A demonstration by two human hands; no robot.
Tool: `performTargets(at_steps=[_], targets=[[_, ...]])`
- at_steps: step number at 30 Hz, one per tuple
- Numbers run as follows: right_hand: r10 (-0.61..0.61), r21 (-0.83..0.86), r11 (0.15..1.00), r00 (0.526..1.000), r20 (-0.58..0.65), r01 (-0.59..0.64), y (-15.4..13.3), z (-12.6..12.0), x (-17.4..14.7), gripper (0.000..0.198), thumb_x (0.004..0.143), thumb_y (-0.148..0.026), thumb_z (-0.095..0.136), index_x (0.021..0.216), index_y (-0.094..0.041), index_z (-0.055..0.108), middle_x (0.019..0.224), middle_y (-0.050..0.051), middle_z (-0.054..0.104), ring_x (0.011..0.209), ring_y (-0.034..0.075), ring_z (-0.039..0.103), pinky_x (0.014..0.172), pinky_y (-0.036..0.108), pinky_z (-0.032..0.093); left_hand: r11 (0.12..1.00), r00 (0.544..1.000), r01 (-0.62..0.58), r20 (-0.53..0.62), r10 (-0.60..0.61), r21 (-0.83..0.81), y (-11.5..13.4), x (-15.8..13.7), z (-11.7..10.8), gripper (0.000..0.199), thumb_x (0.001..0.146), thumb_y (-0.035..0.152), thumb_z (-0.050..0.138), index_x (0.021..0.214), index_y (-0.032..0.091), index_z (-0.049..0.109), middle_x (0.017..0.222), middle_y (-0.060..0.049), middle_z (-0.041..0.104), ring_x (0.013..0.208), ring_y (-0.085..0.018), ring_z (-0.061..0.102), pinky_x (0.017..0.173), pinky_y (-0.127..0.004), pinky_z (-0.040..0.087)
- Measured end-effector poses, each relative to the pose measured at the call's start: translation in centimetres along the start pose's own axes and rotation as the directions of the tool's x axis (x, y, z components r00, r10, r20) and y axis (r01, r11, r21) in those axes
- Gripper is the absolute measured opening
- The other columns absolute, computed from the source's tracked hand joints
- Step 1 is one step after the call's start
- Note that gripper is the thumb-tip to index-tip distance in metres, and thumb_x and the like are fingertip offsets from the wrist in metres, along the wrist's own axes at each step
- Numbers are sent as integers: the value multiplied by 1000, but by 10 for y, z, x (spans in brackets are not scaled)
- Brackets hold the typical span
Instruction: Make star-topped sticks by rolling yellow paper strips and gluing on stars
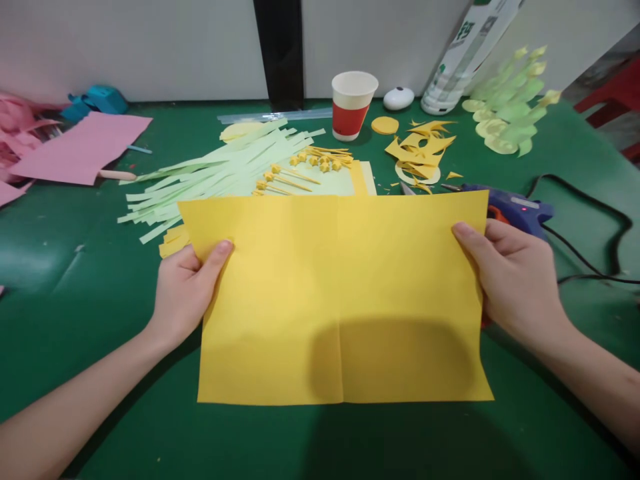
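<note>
A sheet of yellow paper [270,293] with a vertical crease down its middle is spread out between my hands above the green table [240,447]. My left hand [187,287] pinches its left edge, thumb on the front face. On the opposite edge my right hand [515,273] grips the sheet the same way. Past the top edge lie light green paper strips [220,167] and small yellow paper buds on thin stems [290,177]. A blue glue gun [520,207] rests just beyond my right hand, partly hidden by it and the paper.
Yellow paper scraps [423,147], a red and white paper cup [350,110] and a white rounded object [399,99] stand toward the back. Pink paper [85,147] lies at left. Finished-looking paper flowers [515,110] are at right, and a black cord [620,233] trails there.
</note>
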State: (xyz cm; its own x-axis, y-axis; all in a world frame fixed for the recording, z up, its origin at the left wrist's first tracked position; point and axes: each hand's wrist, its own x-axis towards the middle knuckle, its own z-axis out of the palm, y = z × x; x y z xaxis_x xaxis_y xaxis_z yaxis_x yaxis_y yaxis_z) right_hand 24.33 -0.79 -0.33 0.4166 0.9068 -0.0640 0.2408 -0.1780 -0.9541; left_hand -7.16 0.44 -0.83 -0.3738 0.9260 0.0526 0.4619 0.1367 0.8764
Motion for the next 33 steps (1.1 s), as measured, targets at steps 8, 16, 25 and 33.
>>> performTargets(at_steps=[8, 16, 25, 33], targets=[[-61, 17, 998, 997, -48, 62, 7, 3, -2, 32, 67, -49, 65, 70, -18, 61, 63, 1, 61, 49, 11, 54, 41, 21, 44, 997, 998, -48, -27, 49, 63, -4, 1, 0, 35, 66, 37, 63, 44, 15, 47, 44, 4, 44, 42, -7, 38, 36, -19, 27], [-71, 0, 997, 994, -84, 72, 9, 2, -4, 29, 68, -46, 65, 68, -17, 61, 59, 0, 59, 47, 10, 52, 38, 19, 40, 999, 999, -31, -22, 32, 35, -7, 0, -1, 36, 67, 37, 65, 45, 15, 49, 46, 4, 46, 43, -7, 40, 38, -19, 29], [-62, 10, 998, 996, -71, 63, 6, 0, -2, 29, 73, -47, 59, 70, -19, 63, 58, -1, 57, 44, 7, 48, 38, 18, 38, 990, 1000, 13, -15, -15, -142, -10, 1, 1, 27, 69, 40, 65, 63, 14, 61, 55, 1, 58, 47, -10, 50, 40, -19, 38], [-155, -95, 985, 980, -122, 144, 6, 0, -2, 26, 71, -42, 61, 67, -17, 63, 59, 0, 59, 51, 10, 52, 43, 20, 40, 941, 991, 9, 129, 36, -338, -3, -3, -1, 22, 69, 40, 60, 71, 18, 61, 61, 1, 60, 49, -12, 56, 39, -20, 43]])
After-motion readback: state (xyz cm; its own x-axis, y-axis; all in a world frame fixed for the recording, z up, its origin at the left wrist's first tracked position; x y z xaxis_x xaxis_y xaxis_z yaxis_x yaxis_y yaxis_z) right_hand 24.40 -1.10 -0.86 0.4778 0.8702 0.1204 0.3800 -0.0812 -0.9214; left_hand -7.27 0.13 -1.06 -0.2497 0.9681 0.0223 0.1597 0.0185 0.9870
